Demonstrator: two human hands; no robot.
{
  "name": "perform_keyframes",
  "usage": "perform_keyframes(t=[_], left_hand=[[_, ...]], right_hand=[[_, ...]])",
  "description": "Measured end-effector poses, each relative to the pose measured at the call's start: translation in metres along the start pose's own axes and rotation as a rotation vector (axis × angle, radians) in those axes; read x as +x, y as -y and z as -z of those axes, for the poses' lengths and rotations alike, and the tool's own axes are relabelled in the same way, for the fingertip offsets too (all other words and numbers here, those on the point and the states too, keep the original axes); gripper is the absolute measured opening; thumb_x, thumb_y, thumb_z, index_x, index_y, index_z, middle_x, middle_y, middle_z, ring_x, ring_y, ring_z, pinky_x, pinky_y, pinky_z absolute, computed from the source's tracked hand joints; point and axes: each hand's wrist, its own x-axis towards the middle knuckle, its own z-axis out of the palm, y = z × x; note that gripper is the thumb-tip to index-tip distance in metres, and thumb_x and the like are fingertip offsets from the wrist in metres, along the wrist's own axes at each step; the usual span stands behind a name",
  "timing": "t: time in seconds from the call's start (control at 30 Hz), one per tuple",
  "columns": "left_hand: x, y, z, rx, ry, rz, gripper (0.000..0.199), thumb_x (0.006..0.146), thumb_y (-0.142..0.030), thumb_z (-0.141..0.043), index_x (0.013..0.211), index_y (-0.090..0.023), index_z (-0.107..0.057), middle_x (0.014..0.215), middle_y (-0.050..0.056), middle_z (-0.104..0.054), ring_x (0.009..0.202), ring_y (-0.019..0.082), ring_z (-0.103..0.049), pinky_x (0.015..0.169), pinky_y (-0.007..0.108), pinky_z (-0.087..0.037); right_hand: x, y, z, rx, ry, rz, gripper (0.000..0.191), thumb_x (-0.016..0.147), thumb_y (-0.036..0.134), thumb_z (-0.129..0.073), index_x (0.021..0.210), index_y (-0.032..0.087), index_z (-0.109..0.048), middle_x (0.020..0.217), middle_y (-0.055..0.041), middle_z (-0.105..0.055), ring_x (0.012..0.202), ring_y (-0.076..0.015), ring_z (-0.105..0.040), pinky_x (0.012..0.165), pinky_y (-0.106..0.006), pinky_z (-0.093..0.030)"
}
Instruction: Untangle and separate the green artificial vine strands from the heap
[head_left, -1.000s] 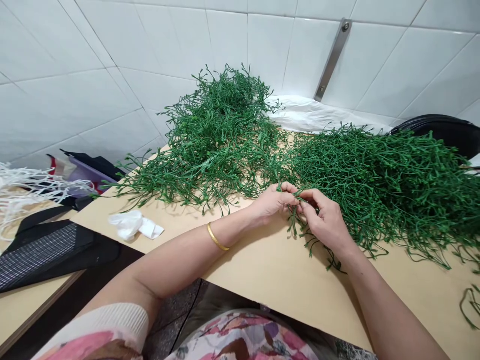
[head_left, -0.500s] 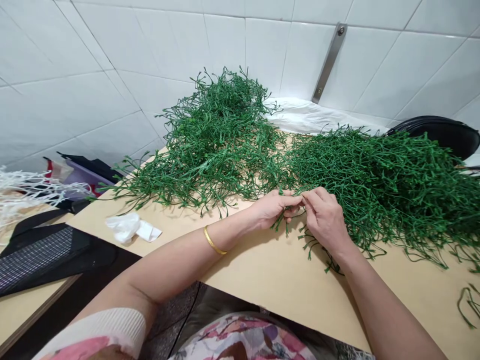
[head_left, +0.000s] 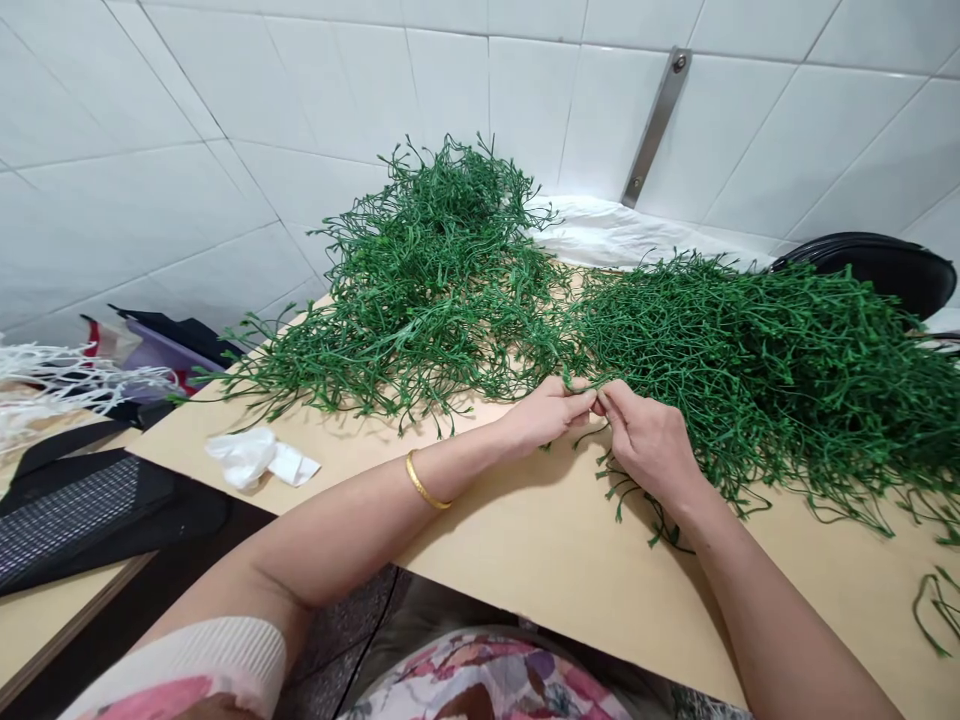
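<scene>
Two loose heaps of thin green plastic stems lie on the light wooden table (head_left: 525, 540), a left heap (head_left: 442, 240) and a right heap (head_left: 810, 370). In front of the gap between them, my left hand (head_left: 556, 412) is closed on green stems, with a green tip poking out above its fingers. My right hand (head_left: 646, 430) pinches at the same spot, its fingertips touching those of my left hand. What lies between the fingertips is too small to make out. Several stems hang below my right hand and rest on the table.
Crumpled white tissue (head_left: 259, 458) lies near the table's left edge. White netting (head_left: 67, 385) and a black mesh item (head_left: 75, 510) are further left. Behind the heaps are white cloth (head_left: 630, 230), a black rounded object (head_left: 877, 270) and a tiled wall with a metal bracket (head_left: 656, 125).
The fingers of my left hand have curled in more, and the stem ends that hung below them are mostly out of sight. My right fingertips have shifted slightly left.
</scene>
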Motion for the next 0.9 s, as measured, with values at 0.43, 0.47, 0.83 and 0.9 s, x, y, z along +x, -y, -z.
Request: perform_keyframes(t=[0.43,0.47,0.83,0.9], left_hand=[[-0.004,-0.003,0.003,-0.352,0.280,0.183,0.024,0.073,-0.035,-0.059,0.067,-0.012,-0.055,0.047,-0.008,-0.018,0.042,0.003,-0.015,0.042,0.019,-0.011],[-0.004,-0.003,0.004,-0.389,0.300,0.184,0.023,0.074,-0.034,-0.059,0.067,-0.012,-0.055,0.046,-0.009,-0.017,0.041,0.003,-0.015,0.042,0.018,-0.012],[0.011,0.003,0.010,-0.578,-0.054,0.071,0.006,0.070,-0.017,-0.063,0.072,-0.011,-0.062,0.076,0.005,-0.059,0.063,0.009,-0.052,0.062,0.026,-0.045],[0.011,0.004,0.009,-0.595,-0.097,0.082,0.005,0.067,-0.014,-0.065,0.070,-0.012,-0.062,0.079,0.005,-0.061,0.064,0.010,-0.052,0.063,0.027,-0.045]], right_hand=[[0.002,-0.013,0.011,1.271,0.206,-0.115,0.024,0.085,0.036,-0.048,0.071,0.017,-0.054,0.049,0.0072,-0.025,0.045,-0.0066,-0.022,0.047,-0.023,-0.019],[0.001,-0.010,0.012,1.360,0.212,-0.112,0.023,0.085,0.035,-0.049,0.070,0.018,-0.054,0.048,0.0079,-0.024,0.044,-0.0063,-0.021,0.047,-0.023,-0.019],[0.004,-0.020,0.026,0.769,-0.123,-0.123,0.018,0.083,0.033,-0.051,0.077,0.019,-0.060,0.067,0.0001,-0.050,0.063,-0.0115,-0.046,0.061,-0.026,-0.036],[0.005,-0.025,0.023,0.479,-0.177,-0.069,0.018,0.082,0.031,-0.051,0.076,0.018,-0.062,0.076,-0.0032,-0.056,0.071,-0.0139,-0.051,0.066,-0.027,-0.038]])
